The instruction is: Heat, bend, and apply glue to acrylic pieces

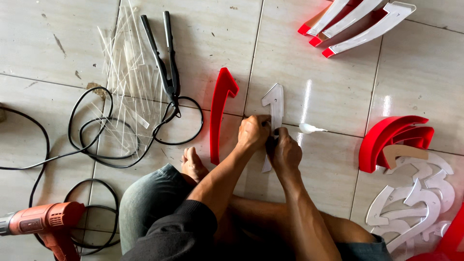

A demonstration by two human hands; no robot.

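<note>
Both hands' fingers (265, 126) pinched on white number cutout (274, 104), mid-length.

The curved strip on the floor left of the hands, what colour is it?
Bright red; the curved strip shows best in the head view.

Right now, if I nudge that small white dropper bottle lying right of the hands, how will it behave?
The white dropper bottle lies on its side on glossy floor tile, so it would probably roll or skid. It looks small and light. Its thin nozzle may leak if uncapped; I cannot tell.
</note>
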